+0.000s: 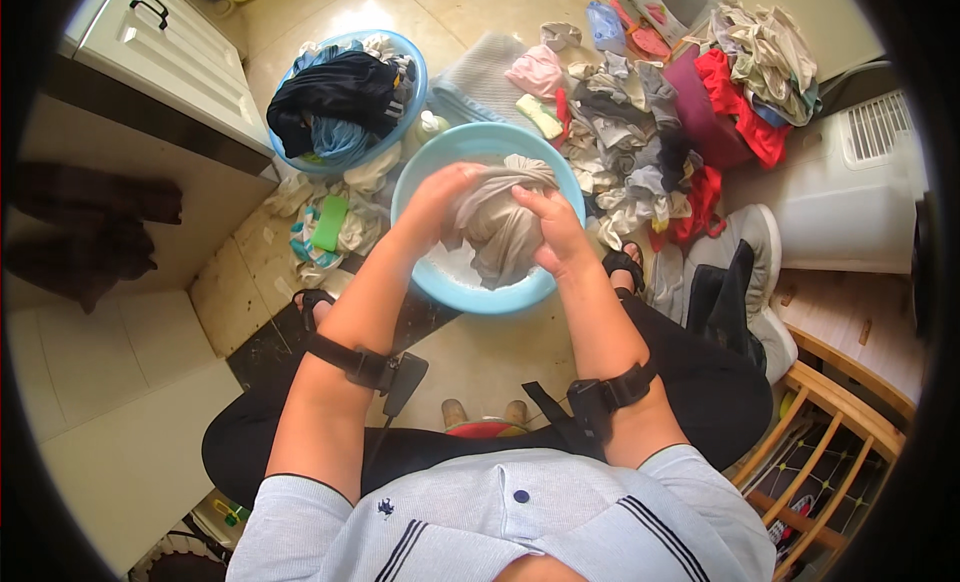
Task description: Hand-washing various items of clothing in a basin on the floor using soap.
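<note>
A bunched, wet-looking grey-beige cloth (497,227) is held over a light blue basin (488,300) between my knees. My left hand (447,194) grips the cloth's left side, its fingers partly hidden by the folds. On the opposite side my right hand (550,225) clasps it, thumb lying across the top. The cloth's lower end hangs down into the basin, where whitish, sudsy water (445,265) shows around it. Whether the garment is a shirt or something else, I cannot tell.
Behind on the left stands a blue tub (420,77) heaped with dark clothes. A pump bottle (431,125) sits between the tubs. Socks and small garments (625,132) spread at the right. A green brush-like block (329,223) lies on cloths at left. A wooden rack (840,407) is near right.
</note>
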Motion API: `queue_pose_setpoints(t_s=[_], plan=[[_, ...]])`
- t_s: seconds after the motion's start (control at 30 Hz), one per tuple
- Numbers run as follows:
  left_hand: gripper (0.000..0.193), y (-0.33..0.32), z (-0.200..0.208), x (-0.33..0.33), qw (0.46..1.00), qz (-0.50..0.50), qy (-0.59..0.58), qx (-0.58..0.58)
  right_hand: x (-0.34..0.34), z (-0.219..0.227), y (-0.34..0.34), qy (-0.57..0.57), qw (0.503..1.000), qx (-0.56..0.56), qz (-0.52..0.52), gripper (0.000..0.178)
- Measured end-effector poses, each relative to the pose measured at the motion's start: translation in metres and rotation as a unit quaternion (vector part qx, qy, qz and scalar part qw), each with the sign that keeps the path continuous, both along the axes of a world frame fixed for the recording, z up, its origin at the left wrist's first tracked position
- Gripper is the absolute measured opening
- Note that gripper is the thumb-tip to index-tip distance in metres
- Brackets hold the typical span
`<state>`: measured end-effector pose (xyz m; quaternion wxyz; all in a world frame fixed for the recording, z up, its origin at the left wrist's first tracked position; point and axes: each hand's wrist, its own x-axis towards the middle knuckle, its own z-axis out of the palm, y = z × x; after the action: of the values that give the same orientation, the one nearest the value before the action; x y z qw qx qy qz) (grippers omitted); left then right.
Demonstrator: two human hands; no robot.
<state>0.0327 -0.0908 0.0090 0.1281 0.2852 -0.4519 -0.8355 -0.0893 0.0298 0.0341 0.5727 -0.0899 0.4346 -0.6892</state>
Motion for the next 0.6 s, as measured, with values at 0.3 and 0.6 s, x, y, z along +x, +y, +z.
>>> queue_pose_setpoints(t_s=[0.3,0.6], plan=[[0.034,-0.007,0.009,0.019,0.99,-0.095,-0.035,0.101,-0.02,-0.014,0.01,0.048,0.997,-0.001,0.065,0.06],[0.036,0.075,0.027,-0.019,0.778,0.044,-0.035,-0.626,-0.002,-0.028,-0.012,-0.265,0.96,-0.04,-0.081,0.032]])
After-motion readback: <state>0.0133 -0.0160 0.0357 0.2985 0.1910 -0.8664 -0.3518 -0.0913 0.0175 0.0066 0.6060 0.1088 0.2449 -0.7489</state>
